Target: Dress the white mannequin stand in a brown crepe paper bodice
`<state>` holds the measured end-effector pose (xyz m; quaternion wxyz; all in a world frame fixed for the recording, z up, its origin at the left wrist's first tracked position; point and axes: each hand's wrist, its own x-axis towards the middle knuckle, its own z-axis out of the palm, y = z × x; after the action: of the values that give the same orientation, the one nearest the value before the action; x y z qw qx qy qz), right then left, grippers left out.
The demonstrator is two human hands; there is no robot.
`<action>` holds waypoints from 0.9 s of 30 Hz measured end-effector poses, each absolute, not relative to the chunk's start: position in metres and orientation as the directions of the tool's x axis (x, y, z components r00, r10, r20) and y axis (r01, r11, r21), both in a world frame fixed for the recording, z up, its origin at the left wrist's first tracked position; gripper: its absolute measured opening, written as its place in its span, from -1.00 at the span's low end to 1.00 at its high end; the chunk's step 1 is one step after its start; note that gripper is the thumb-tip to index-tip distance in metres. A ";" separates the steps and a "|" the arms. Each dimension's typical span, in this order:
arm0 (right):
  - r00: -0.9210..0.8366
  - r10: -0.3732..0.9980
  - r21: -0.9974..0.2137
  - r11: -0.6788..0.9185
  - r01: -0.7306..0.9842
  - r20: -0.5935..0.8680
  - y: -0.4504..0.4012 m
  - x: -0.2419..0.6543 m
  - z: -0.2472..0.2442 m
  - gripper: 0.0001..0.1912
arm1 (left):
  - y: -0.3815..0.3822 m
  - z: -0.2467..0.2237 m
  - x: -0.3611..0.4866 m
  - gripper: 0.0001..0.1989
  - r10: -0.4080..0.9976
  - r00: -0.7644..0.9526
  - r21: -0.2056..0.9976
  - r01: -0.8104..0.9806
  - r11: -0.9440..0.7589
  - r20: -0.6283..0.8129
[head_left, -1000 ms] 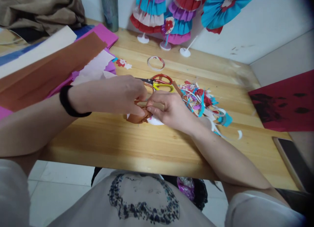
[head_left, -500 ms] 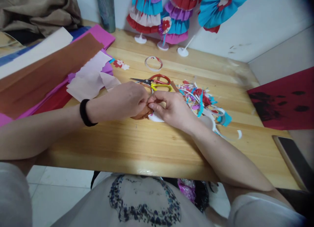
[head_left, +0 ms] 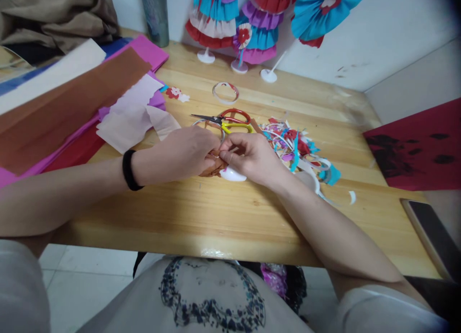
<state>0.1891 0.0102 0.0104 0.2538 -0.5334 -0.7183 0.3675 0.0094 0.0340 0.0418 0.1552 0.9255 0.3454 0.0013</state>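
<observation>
My left hand (head_left: 183, 153), with a black band on its wrist, is closed on a gathered piece of brown crepe paper (head_left: 213, 167). The fingertips of my right hand (head_left: 252, 155) pinch at the same brown paper, and the two hands nearly touch. A white rounded piece (head_left: 234, 175) shows below my right fingers; what it joins is hidden. Just behind the hands lie scissors (head_left: 236, 128) with red and yellow handles, beside a tape ring (head_left: 209, 124) partly covered by my left hand.
Crepe paper sheets (head_left: 72, 102) are stacked at the left. Paper scraps (head_left: 291, 145) are heaped right of my hands. Ruffled paper pieces on white stands (head_left: 212, 20) are at the back. A phone (head_left: 428, 232) lies at the right edge.
My left hand has turned and lowered slightly, its fingers less curled over the brown paper. The brown paper and the white piece have shifted a little to the right, and more of the white piece shows.
</observation>
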 end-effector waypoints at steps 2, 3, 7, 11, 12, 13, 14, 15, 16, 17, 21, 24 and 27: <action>-0.299 0.954 -0.819 0.141 0.556 -0.039 0.010 0.189 0.009 -0.89 | 0.034 0.041 0.010 -0.80 0.641 0.760 0.292 0.641 -0.710 -0.111; -0.300 0.953 -0.826 0.137 0.547 -0.040 0.010 0.188 0.009 -0.90 | 0.034 0.041 0.010 -0.80 0.643 0.757 0.294 0.644 -0.706 -0.115; -0.284 0.959 -0.828 0.144 0.542 -0.019 0.012 0.189 0.008 -0.91 | 0.035 0.041 0.009 -0.82 0.644 0.754 0.294 0.649 -0.702 -0.127; -0.298 0.954 -0.831 0.158 0.533 -0.010 0.014 0.191 0.009 -0.91 | 0.035 0.044 0.008 -0.81 0.639 0.757 0.341 0.642 -0.687 -0.138; -0.313 0.950 -0.837 0.153 0.525 -0.023 0.013 0.192 0.010 -0.91 | 0.035 0.044 0.008 -0.81 0.638 0.758 0.357 0.639 -0.682 -0.137; -0.326 0.945 -0.842 0.146 0.520 -0.037 0.013 0.192 0.011 -0.91 | 0.035 0.044 0.007 -0.82 0.638 0.758 0.368 0.635 -0.679 -0.132; -0.337 0.940 -0.842 0.142 0.521 -0.050 0.012 0.192 0.012 -0.91 | 0.035 0.044 0.007 -0.83 0.639 0.759 0.375 0.632 -0.678 -0.125; -0.342 0.938 -0.836 0.143 0.529 -0.057 0.011 0.193 0.013 -0.90 | 0.035 0.043 0.007 -0.83 0.639 0.761 0.376 0.629 -0.681 -0.115; -0.343 0.938 -0.826 0.149 0.543 -0.057 0.011 0.193 0.015 -0.90 | 0.036 0.043 0.007 -0.83 0.641 0.760 0.373 0.627 -0.684 -0.105; -0.341 0.939 -0.813 0.160 0.560 -0.050 0.010 0.193 0.016 -0.90 | 0.036 0.042 0.006 -0.82 0.641 0.761 0.369 0.626 -0.687 -0.098; -0.347 0.938 -0.753 0.229 0.617 0.000 0.010 0.195 0.019 -0.89 | 0.038 0.039 0.005 -0.79 0.629 0.773 0.384 0.608 -0.695 -0.085; -0.348 0.937 -0.728 0.250 0.639 0.017 0.010 0.194 0.020 -0.92 | 0.040 0.037 0.005 -0.80 0.627 0.774 0.378 0.608 -0.698 -0.087; -0.333 0.943 -0.724 0.247 0.644 0.026 0.009 0.193 0.020 -0.93 | 0.041 0.036 0.006 -0.80 0.630 0.771 0.376 0.613 -0.695 -0.094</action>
<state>0.1925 0.0093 0.0200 0.2375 -0.5266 -0.7531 0.3148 0.0057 0.0409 0.0358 0.1967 0.9203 0.3376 0.0211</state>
